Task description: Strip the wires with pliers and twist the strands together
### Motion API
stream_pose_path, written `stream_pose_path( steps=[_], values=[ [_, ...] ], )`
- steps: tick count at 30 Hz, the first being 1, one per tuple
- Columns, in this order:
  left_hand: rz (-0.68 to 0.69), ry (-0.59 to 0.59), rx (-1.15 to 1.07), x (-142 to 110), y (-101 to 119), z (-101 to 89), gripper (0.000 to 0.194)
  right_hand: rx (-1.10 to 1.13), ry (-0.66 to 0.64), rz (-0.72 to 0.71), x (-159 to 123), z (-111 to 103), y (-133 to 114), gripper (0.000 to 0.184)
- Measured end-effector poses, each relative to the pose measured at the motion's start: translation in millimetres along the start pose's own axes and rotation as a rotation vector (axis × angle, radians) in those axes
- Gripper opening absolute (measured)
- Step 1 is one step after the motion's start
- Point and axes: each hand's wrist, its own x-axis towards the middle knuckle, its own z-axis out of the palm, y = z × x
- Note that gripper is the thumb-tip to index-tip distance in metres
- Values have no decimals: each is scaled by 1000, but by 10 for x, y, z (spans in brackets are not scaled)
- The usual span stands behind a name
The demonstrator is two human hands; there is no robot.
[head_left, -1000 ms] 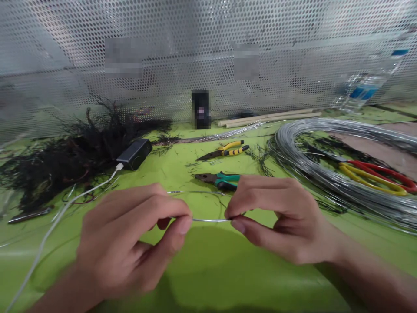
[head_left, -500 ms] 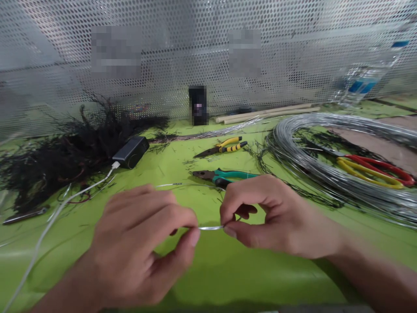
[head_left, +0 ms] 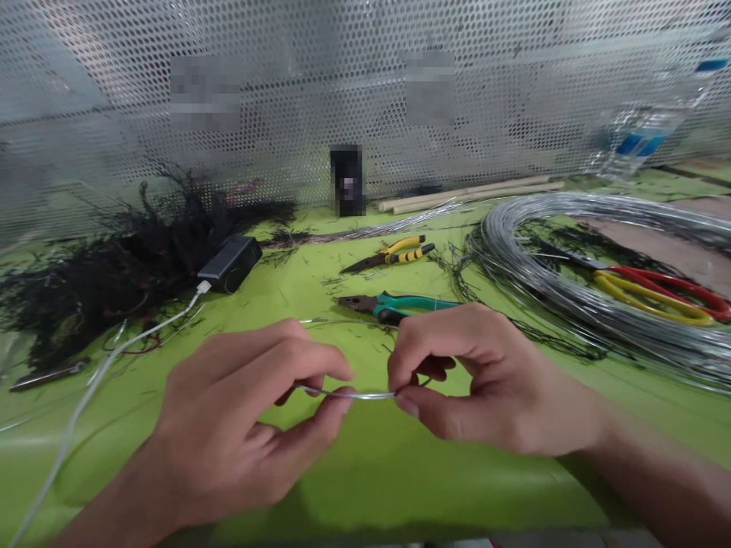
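A short, slightly bowed piece of silver wire (head_left: 368,396) runs between my two hands, above the green work surface. My right hand (head_left: 485,380) pinches it between thumb and index finger, and a bit of its end shows behind the fingers. On the other side, my left hand (head_left: 245,426) has its index finger lifted off the wire. The wire lies across the left thumb tip and runs back to the curled fingers behind, which seem to hold its end. Just beyond the right hand lie green-handled pliers (head_left: 394,304), partly hidden by it.
Yellow-and-black long-nose pliers (head_left: 391,256) lie farther back. At right, a large wire coil (head_left: 514,266) surrounds scissors (head_left: 656,293). A black box (head_left: 231,262) with a white cable (head_left: 122,346) sits by a dark fibre heap (head_left: 114,281). Behind stand a perforated metal panel (head_left: 274,114) and a bottle (head_left: 643,141).
My left index finger has lifted away from the thumb, uncovering more of the wire. The right hand's pinch stays the same. The view has shifted slightly.
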Motion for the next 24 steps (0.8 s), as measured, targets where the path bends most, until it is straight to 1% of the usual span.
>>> stream_pose_path(
  steps=[7, 10, 13, 16, 18, 19, 21, 24],
  values=[
    [-20, -9, -74, -22, -31, -24, 13, -51, 5, -26, -6, -1, -12, 14],
    [-7, -30, -72, -18, -29, -47, 10, -85, 25, -70, -17, -1, -1, 14],
    [-1, -48, -66, -22, -24, -49, 8, -221, 61, -180, -38, 16, 27, 13],
    [-26, -32, -90, -30, -14, -42, 9, -451, 124, -360, -64, 50, 64, 11],
    [-37, -18, -101, -24, -10, -52, 9, -564, 160, -433, -78, 65, 81, 9],
    [-39, -17, -107, -15, -11, -64, 10, -597, 171, -437, -81, 65, 86, 9],
    [-50, -10, -127, 8, -25, -101, 10, -623, 190, -403, -80, 52, 92, 10],
    [-111, 62, -181, 29, -78, -163, 11, -619, 231, -346, -63, 9, 106, 12]
  ],
)
